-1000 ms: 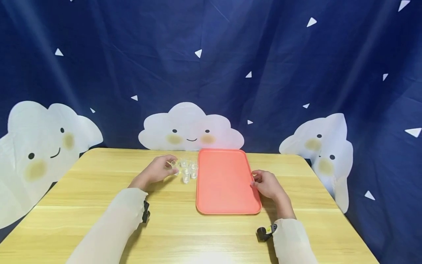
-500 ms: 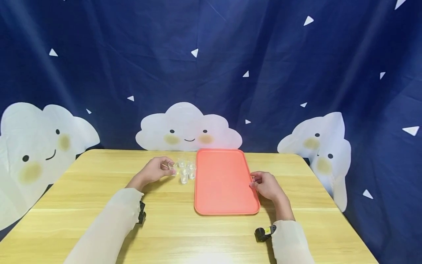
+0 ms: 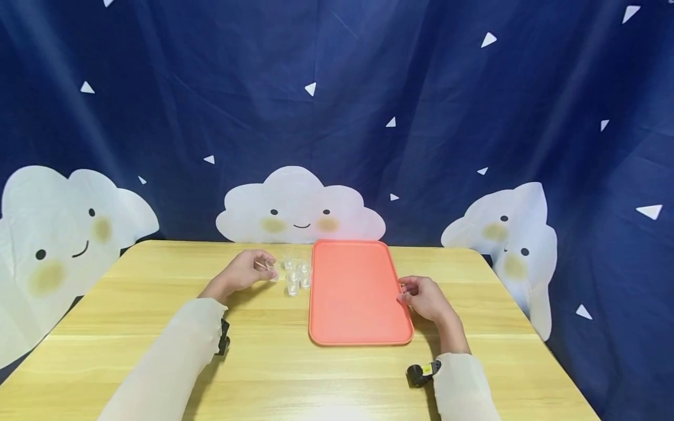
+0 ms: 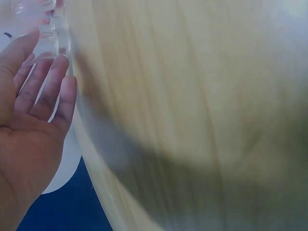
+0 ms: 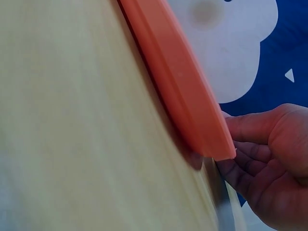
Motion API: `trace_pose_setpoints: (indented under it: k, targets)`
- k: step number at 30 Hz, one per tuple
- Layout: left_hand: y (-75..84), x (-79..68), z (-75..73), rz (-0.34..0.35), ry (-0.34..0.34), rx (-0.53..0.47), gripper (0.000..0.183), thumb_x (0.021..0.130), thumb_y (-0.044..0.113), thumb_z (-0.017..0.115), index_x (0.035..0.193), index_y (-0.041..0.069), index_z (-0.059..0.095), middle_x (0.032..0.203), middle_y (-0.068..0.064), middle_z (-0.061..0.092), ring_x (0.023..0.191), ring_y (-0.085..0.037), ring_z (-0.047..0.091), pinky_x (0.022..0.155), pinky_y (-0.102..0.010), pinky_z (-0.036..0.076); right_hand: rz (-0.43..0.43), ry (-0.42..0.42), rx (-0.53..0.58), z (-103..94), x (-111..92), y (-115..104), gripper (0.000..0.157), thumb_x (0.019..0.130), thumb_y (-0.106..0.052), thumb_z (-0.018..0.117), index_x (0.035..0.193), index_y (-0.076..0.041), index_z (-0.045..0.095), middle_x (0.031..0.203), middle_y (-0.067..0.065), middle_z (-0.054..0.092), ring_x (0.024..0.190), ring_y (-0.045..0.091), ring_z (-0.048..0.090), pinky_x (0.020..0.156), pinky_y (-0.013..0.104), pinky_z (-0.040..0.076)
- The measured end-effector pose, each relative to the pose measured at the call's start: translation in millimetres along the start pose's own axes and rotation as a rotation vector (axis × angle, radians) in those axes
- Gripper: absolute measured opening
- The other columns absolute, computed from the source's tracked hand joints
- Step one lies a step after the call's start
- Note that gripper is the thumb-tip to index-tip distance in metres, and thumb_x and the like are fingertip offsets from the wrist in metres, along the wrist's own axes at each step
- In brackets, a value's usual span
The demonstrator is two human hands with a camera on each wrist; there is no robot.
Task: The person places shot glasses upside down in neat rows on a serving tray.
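Observation:
On the left part of the table, my left hand [image 3: 244, 271] pinches a small clear shot glass [image 4: 48, 45] between thumb and fingertips. Its fingers partly cover the glass in the head view. Just right of it stand several more clear shot glasses [image 3: 292, 284], grouped close to the left edge of a red rectangular tray [image 3: 358, 292]. The tray lies flat with nothing on it. My right hand [image 3: 425, 297] grips the tray's right rim; in the right wrist view the thumb is at the upper rim and the other fingers [image 5: 236, 175] curl under the edge.
The light wooden table [image 3: 274, 368] reaches back to a dark blue curtain [image 3: 337, 128] printed with white clouds and triangles. A small black camera sits at each wrist, by the cream sleeves [image 3: 168, 356].
My left thumb and fingers have closed on the leftmost shot glass and drawn it slightly left from the group. My right hand keeps its grip on the tray. The head view has shifted slightly.

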State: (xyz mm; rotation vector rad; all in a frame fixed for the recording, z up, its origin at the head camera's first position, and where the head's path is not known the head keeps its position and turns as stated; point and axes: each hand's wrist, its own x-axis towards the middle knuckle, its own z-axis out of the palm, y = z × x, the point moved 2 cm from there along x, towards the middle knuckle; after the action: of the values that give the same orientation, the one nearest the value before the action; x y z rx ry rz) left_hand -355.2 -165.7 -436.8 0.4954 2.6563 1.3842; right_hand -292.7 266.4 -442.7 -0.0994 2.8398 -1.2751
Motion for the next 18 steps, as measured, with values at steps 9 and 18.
trace_pose_setpoints:
  k: [9,18]
  targets:
    - [13.1,3.7,-19.8,0.003,-0.010,0.049,0.032,0.085,0.016,0.071,0.108,-0.002,0.059,0.102,-0.013,0.062,0.088,-0.024,0.062,0.074,-0.035,0.052,-0.001,0.015,0.010,-1.1,-2.2,0.3,0.037,0.086,-0.002,0.066,0.122,0.001,0.059,0.093,0.007,0.065,0.085,0.020,0.060,0.070,0.030,0.052]
    - [34.4,16.9,-43.8,0.099,-0.022,0.215,0.022,0.082,0.015,0.073,0.096,0.004,0.060,0.095,-0.010,0.063,0.086,-0.024,0.063,0.077,-0.038,0.051,-0.009,0.017,0.026,0.8,-2.7,2.0,0.038,0.085,-0.002,0.067,0.122,0.001,0.060,0.092,0.007,0.065,0.085,0.020,0.061,0.069,0.029,0.052]
